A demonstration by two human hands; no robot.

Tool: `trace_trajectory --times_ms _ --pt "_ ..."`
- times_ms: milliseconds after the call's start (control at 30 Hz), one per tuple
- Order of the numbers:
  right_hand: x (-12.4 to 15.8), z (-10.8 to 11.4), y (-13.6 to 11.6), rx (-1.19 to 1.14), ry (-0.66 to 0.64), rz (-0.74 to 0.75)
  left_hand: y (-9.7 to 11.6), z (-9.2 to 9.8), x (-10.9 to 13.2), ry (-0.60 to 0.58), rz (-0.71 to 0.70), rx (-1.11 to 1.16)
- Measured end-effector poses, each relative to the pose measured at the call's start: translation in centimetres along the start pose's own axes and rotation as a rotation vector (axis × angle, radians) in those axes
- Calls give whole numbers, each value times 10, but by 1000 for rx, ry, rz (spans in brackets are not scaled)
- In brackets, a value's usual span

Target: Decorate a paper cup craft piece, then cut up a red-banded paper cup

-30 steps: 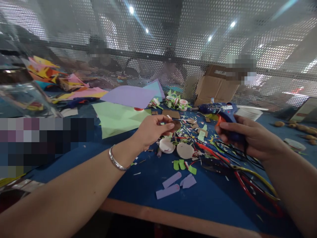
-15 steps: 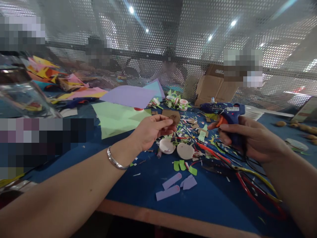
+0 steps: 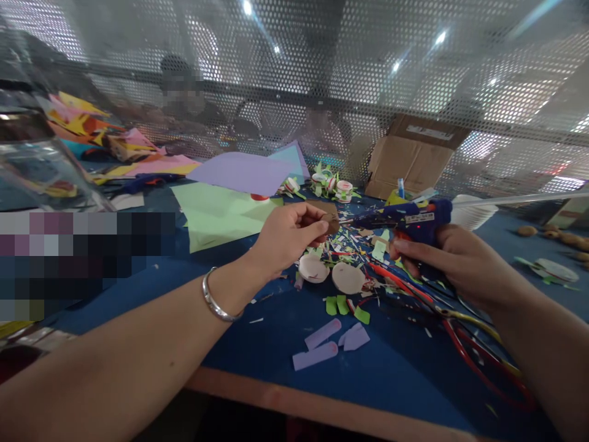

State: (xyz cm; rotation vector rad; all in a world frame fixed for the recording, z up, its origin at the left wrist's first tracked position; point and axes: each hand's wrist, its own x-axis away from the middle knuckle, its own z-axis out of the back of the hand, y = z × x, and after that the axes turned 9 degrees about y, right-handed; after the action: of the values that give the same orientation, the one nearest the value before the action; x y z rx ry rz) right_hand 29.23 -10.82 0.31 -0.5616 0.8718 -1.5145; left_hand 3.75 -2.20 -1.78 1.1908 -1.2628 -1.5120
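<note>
Between the fingertips of my left hand (image 3: 301,236) is a small brown cardboard piece (image 3: 331,221). My right hand (image 3: 464,261) is wrapped round the grip of a blue hot glue gun (image 3: 421,220), whose nozzle points left and reaches close to the cardboard; I cannot tell if they touch. Below the hands lie two white round discs (image 3: 347,278) among paper scraps. Nearer to me are green paper pieces (image 3: 341,304) and purple paper strips (image 3: 315,356). Red-handled scissors (image 3: 478,359) lie under my right forearm.
Green paper (image 3: 216,218) and purple paper (image 3: 243,175) sheets lie behind my left hand. An open cardboard box (image 3: 409,162) stands at the back near a stack of white bowls (image 3: 473,213). A clear jar (image 3: 41,162) is at far left. A perforated metal screen (image 3: 294,80) rises behind.
The glue gun has moved left, bringing its nozzle close to the cardboard piece. A long translucent stick now shows behind the gun. My left hand has shifted slightly right.
</note>
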Motion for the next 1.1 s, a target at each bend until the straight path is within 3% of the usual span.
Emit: trace_trajectory --times_ms 167,1100 --pt "1 -3 -5 196 65 10 -1 1 -2 -24 -72 -88" --pt "-1 -7 -9 629 216 157 -4 0 -4 -84 48 -29"
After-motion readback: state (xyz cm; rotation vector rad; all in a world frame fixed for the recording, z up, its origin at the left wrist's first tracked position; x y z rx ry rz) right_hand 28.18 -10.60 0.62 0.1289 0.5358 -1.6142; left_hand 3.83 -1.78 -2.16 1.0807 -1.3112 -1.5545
